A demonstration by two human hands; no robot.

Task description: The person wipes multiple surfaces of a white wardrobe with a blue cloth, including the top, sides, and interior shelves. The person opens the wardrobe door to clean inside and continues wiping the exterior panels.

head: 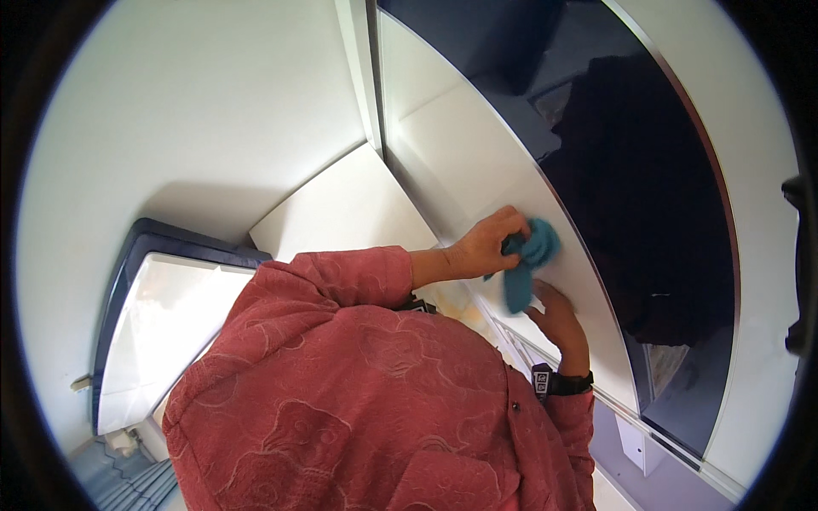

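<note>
A teal cloth (537, 246) is bunched in my left hand (491, 246), whose fingers curl over its near end. The cloth lies against the white panel of a sliding wardrobe door (466, 147), with one end hanging down. Just below the cloth, my right hand (555, 313) is bent at the wrist with its fingers apart, at the same white panel, close to the hanging end. Whether its fingers touch the cloth is hard to see. A black wrist strap with a small marked device (542, 381) sits on my right wrist.
Right of my hands, a glossy dark panel (645, 191) of the door shows reflections. A white flat surface (351, 204) meets the door and the wall at the corner. At left stands a dark-framed white padded or glossy piece (172, 319). Pleated blue fabric (137, 479) is at lower left.
</note>
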